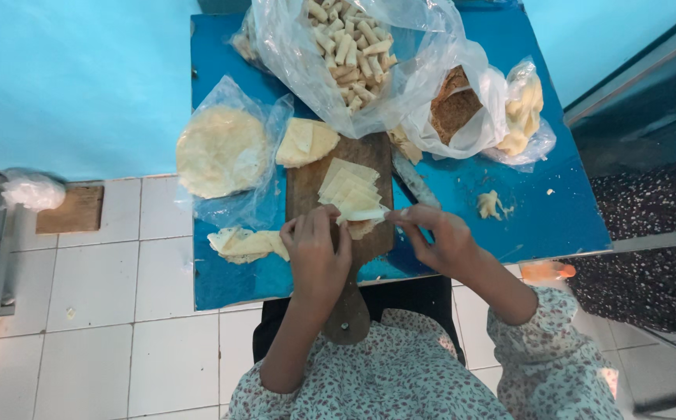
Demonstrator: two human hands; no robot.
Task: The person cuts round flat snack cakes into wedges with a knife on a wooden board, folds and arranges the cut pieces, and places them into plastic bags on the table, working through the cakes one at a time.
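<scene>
A wooden cutting board [307, 190] lies on a blue table [556, 210]. On it sits a stack of pale cut dough strips [347, 189]. My left hand [316, 253] rests on the board's near part, fingers curled around a dough piece with filling [361, 227]. My right hand [439, 237] pinches the end of a thin pale dough strip [369, 214] and holds it toward the left hand. The board's handle runs under my left wrist.
A round flatbread stack on clear plastic [222, 149], folded dough wedges [307, 141], dough offcuts [246, 243], a bag of rolled pastries [351, 47], a bag of brown filling [453, 109], a bag of yellow pieces [524, 109], a dough scrap [492, 204]. White tiled floor below.
</scene>
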